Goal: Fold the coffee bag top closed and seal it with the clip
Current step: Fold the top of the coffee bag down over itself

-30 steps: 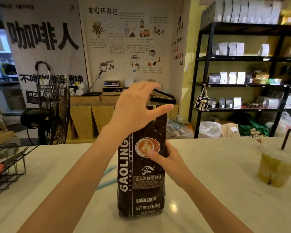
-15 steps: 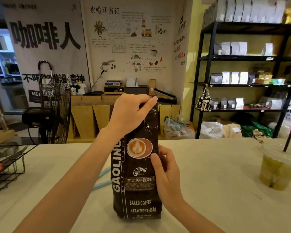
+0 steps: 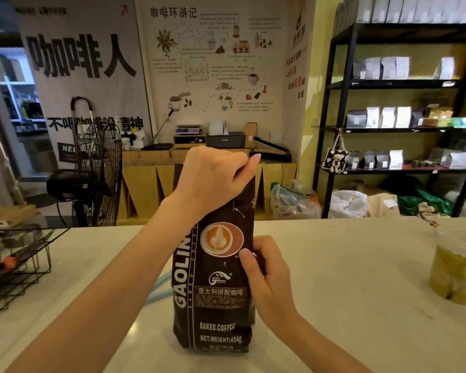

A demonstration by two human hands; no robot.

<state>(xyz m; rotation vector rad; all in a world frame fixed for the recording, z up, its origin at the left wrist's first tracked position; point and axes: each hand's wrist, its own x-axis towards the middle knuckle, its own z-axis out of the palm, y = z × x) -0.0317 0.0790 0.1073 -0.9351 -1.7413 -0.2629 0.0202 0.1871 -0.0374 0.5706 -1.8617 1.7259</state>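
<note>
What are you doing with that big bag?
A person is closing a tall dark brown coffee bag that stands upright on a white counter. The left hand pinches the bag's top, and the right hand steadies its side. No clip is on the bag yet. A plastic cup of yellow-green drink sits off to the right.

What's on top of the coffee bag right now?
The left hand covers the bag top, fingers closed over its edge. Only the top left corner shows. The fold beneath is hidden, and no clip is visible.
</note>
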